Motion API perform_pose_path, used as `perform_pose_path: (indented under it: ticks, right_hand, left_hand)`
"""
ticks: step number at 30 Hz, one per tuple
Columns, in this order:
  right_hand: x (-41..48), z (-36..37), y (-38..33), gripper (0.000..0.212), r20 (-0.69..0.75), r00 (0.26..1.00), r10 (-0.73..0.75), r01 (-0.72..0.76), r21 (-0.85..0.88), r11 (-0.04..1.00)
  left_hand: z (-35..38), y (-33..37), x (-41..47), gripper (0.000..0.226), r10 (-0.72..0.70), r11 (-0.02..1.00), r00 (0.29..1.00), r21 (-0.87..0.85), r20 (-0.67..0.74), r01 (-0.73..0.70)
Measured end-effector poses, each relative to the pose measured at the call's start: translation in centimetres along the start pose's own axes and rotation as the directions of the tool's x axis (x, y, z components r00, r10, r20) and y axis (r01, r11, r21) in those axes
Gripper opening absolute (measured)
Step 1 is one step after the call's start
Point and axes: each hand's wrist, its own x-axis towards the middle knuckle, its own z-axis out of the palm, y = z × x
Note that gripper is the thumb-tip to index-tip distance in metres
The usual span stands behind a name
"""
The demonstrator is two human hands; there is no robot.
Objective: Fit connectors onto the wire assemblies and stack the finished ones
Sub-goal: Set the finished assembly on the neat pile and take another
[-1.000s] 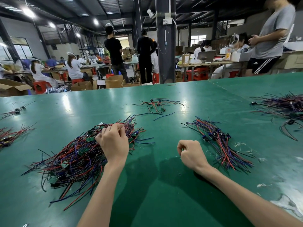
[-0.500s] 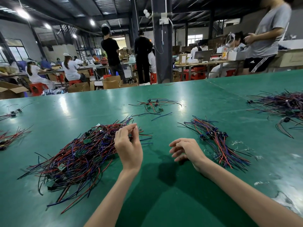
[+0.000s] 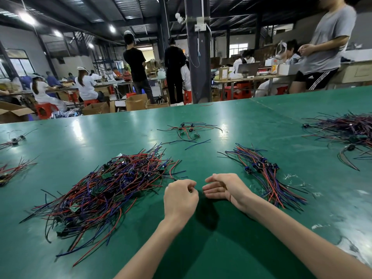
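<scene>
A big loose pile of red, blue and black wire assemblies (image 3: 112, 190) with small green boards lies on the green table (image 3: 221, 248) left of centre. My left hand (image 3: 180, 198) hovers at the pile's right edge with curled fingers, pinching a thin dark wire that trails back into the pile. My right hand (image 3: 223, 188) is just to its right, fingers relaxed and spread, palm turned toward the left hand, holding nothing. Further right lies a tidier bundle of wires (image 3: 263, 178) carrying blue connectors.
A few wires with connectors (image 3: 189, 129) lie at the far centre. Another large wire heap (image 3: 346, 129) sits at the right edge, and small bunches (image 3: 12, 172) lie at the left. A person in a grey shirt (image 3: 326, 47) stands beyond the table's far right.
My left hand has pulled out of the pile and moved right and nearer, drawing a wire along. My right hand has uncurled from a fist and shifted left toward it.
</scene>
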Motion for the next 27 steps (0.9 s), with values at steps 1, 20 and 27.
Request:
perform_pose_path:
  ticks: [1, 20, 27]
  right_hand:
    - [0.0, 0.0, 0.0, 0.026, 0.0, 1.0, -0.003, 0.003, -0.008, 1.0]
    - [0.9, -0.8, 1.2, 0.01, -0.084, 0.987, -0.135, 0.093, -0.383, 0.919]
    - [0.1, -0.4, 1.2, 0.008, -0.033, 0.97, -0.241, 0.207, -0.402, 0.892]
  left_hand:
    - [-0.1, 0.1, 0.0, 0.029, 0.014, 1.0, 1.0, 0.016, 0.014, -0.014]
    - [-1.2, 1.5, 0.9, 0.009, -0.152, 0.486, 0.683, -0.548, 0.715, 0.681]
    - [-0.8, 0.6, 1.2, 0.013, -0.248, 0.527, 0.767, -0.582, 0.591, 0.619]
